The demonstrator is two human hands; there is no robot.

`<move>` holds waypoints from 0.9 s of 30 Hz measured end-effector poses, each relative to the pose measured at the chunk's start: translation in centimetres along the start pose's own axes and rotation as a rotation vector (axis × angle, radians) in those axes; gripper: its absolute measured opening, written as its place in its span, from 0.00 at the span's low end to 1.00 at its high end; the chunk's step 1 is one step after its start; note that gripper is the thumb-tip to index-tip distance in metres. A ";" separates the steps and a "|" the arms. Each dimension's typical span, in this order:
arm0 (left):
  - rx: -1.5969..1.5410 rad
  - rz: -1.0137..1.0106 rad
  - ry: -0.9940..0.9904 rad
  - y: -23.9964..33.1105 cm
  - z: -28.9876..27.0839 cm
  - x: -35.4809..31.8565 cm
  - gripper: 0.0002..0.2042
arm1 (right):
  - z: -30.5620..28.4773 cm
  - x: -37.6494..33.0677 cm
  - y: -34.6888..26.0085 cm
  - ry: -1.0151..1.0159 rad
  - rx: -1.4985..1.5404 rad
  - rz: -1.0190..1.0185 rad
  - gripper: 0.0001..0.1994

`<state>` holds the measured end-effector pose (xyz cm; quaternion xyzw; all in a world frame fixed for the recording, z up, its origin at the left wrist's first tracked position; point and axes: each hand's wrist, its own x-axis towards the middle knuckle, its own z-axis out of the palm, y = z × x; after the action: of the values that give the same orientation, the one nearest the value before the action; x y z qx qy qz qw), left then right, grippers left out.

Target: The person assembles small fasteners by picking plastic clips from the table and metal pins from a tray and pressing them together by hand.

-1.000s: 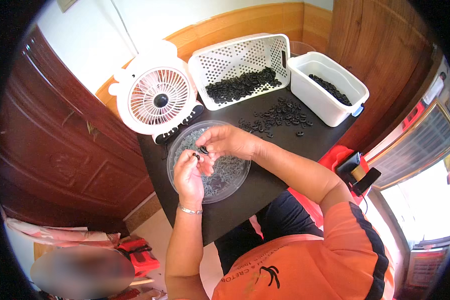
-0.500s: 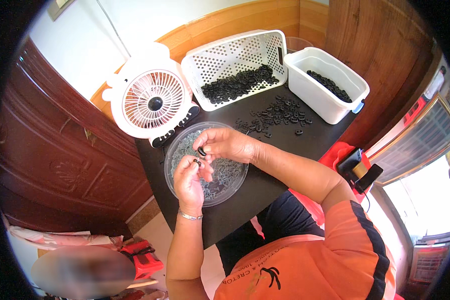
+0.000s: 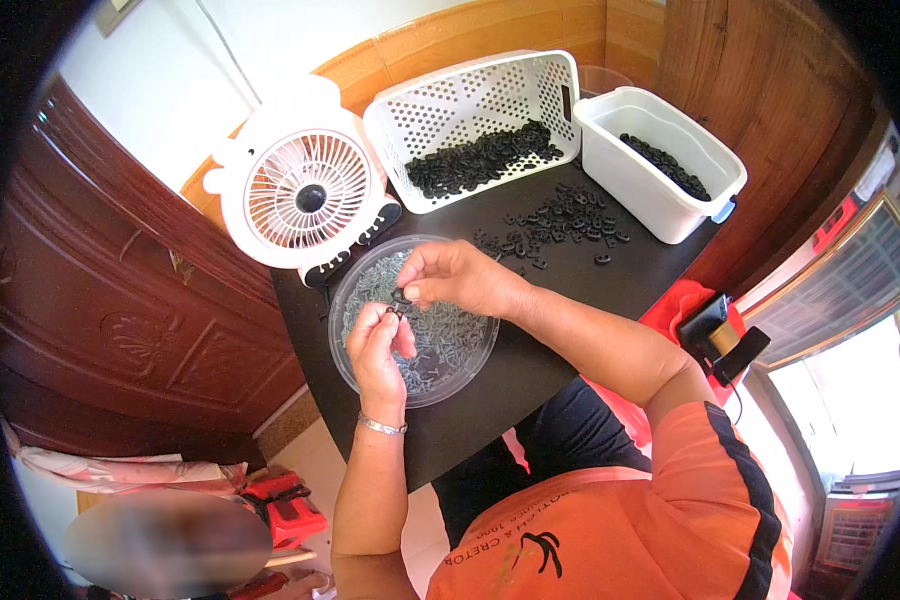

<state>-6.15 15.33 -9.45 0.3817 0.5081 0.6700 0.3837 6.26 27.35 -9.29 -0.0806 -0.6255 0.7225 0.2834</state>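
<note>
Handling in progress, judged incomplete; loose black parts point(image 3: 562, 222) lie on the surface point(image 3: 532, 365) right of frame centre, others in the basket point(image 3: 402, 112) at top and tub point(image 3: 638, 205) upper right — which are finished cannot be told; a black piece point(image 3: 401, 296) sits pinched in the right grip point(image 3: 460, 283); a small dark piece point(image 3: 393, 312), just beside it, is pinched in the left grip point(image 3: 372, 350) — both over the round bowl point(image 3: 445, 399).

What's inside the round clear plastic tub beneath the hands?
Many small, thin grey pieces lie loose in the round clear plastic tub. The left hand and right hand hide part of its contents, and whatever lies beneath the top layer is covered.
</note>
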 end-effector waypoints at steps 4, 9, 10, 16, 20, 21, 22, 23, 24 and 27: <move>0.001 0.004 0.006 0.0 0.1 0.0 0.07 | 0.1 -0.1 0.0 0.007 -0.012 -0.004 0.07; 0.019 -0.003 0.010 -0.1 0.0 0.0 0.07 | 0.4 -0.3 -0.2 0.008 -0.061 -0.057 0.06; 0.019 -0.003 0.010 -0.1 0.0 0.0 0.07 | 0.4 -0.3 -0.1 0.008 -0.061 -0.057 0.06; 0.037 -0.007 0.001 -0.2 -0.1 0.0 0.07 | 0.5 -0.4 -0.3 0.028 -0.076 -0.056 0.06; 0.050 -0.014 0.009 -0.3 0.0 0.0 0.07 | 0.4 -0.4 -0.2 0.012 -0.074 -0.063 0.06; 0.051 -0.017 0.013 -0.4 0.0 0.0 0.07 | 0.4 -0.4 -0.2 0.012 -0.076 -0.058 0.06; 0.051 -0.018 0.013 -0.3 0.0 0.0 0.07 | 0.3 -0.4 -0.1 0.012 -0.075 -0.057 0.06; 0.057 -0.019 0.007 -0.3 0.1 0.0 0.07 | 0.3 -0.4 -0.1 0.009 -0.092 -0.072 0.06; 0.064 -0.020 0.001 -0.3 0.1 0.0 0.07 | 0.2 -0.4 0.0 0.005 -0.108 -0.086 0.06; 0.053 -0.020 -0.005 -0.4 -0.1 0.0 0.07 | 0.4 -0.4 -0.1 0.006 -0.181 -0.101 0.06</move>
<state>-6.17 15.39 -9.89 0.3884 0.5286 0.6514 0.3814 6.43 26.81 -9.22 -0.0765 -0.6906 0.6475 0.3129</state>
